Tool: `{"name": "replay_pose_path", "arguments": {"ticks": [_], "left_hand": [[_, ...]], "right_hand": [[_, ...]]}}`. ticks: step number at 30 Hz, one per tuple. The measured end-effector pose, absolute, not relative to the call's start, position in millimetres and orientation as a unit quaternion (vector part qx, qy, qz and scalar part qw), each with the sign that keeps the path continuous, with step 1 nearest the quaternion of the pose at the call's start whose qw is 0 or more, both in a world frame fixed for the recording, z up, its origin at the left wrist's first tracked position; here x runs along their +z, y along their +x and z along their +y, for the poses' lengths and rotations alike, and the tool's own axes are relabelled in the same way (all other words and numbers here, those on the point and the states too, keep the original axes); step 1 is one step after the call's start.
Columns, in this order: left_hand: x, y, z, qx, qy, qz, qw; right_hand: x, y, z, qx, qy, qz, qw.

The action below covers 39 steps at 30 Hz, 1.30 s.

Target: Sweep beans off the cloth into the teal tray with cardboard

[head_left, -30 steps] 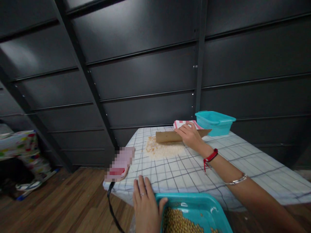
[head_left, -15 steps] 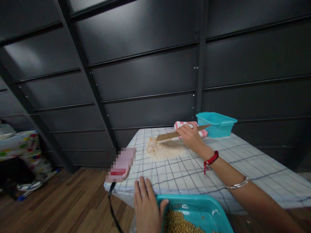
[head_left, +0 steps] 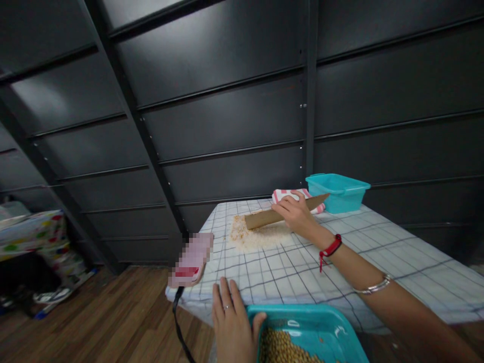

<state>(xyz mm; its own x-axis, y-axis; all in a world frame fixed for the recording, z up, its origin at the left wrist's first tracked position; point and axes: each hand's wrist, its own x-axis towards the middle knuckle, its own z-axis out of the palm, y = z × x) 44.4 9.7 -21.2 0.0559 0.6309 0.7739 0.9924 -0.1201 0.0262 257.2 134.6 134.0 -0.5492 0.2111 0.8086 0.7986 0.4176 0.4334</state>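
My right hand [head_left: 293, 210] is closed around the middle of a long brown cardboard strip [head_left: 262, 218]. The strip's left end lies over a spread of pale grains [head_left: 257, 242] with some yellowish bits on the checked tablecloth. At the front edge, my left hand [head_left: 235, 317] grips the left rim of a teal basin [head_left: 306, 308]; its thumb hooks over the rim, and the fingers stretch forward along the outside. Yellowish-brown beans [head_left: 282, 348] lie inside that basin, whose near part is cut off by the frame.
A second teal basin [head_left: 346, 196] stands at the back right beside a pink-and-white striped cloth [head_left: 283, 194]. On the table's left edge lies a pink phone-like object [head_left: 192, 257], partly pixelated, with a black cable [head_left: 177, 322] hanging down. A dark panelled wall [head_left: 227, 121] rises behind the table.
The cardboard strip has tipped so more of its flat face shows, and its left end sits slightly lower over the grains. My left hand stays on the basin; the view has shifted a little.
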Motion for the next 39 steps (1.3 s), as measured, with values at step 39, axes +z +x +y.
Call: {"name": "replay_pose_path", "arguments": {"ticks": [39], "left_hand": [[-16,46,9,-0.314,-0.677,-0.586,0.317]], "right_hand": [[127,253,139,-0.418,-0.324,-0.767,0.363]]}}
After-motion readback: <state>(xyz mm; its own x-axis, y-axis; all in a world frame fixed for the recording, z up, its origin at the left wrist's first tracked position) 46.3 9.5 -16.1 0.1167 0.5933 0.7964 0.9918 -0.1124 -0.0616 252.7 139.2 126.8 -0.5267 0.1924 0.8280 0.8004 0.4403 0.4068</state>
